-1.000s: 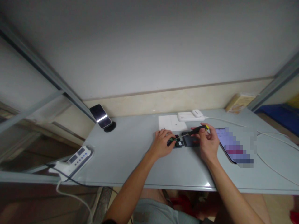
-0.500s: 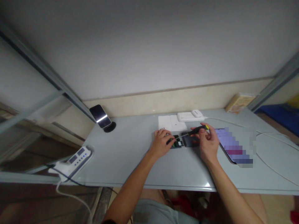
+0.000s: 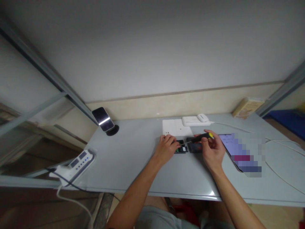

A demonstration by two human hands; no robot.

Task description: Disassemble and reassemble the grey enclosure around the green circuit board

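Observation:
My left hand (image 3: pixel 166 148) rests with curled fingers on a small opened electronic device (image 3: pixel 183 149). Green circuit board and black parts show beside its fingertips. A screwdriver (image 3: pixel 202 137) with a black and yellow handle is gripped in my right hand (image 3: pixel 213 151). It is held at a slant, its front end pointing left toward the device; the shaft and tip are hard to make out. Under the screwdriver, just right of the open device, lies a dark flat casing part (image 3: pixel 194 147), partly covered by my right hand.
White paper (image 3: pixel 175 127) lies behind the device, near a white power strip (image 3: pixel 190 121) with a plugged-in adapter (image 3: pixel 202 118). A lit phone (image 3: pixel 228 144), partly pixelated, lies right. Left are a phone on a stand (image 3: pixel 103 119) and another power strip (image 3: pixel 78 165). A box (image 3: pixel 247 108) stands back right.
The screwdriver's thin shaft, which reached over to the device by my left fingers, is no longer clearly visible there. My left hand keeps its place on the device. The view has shifted slightly.

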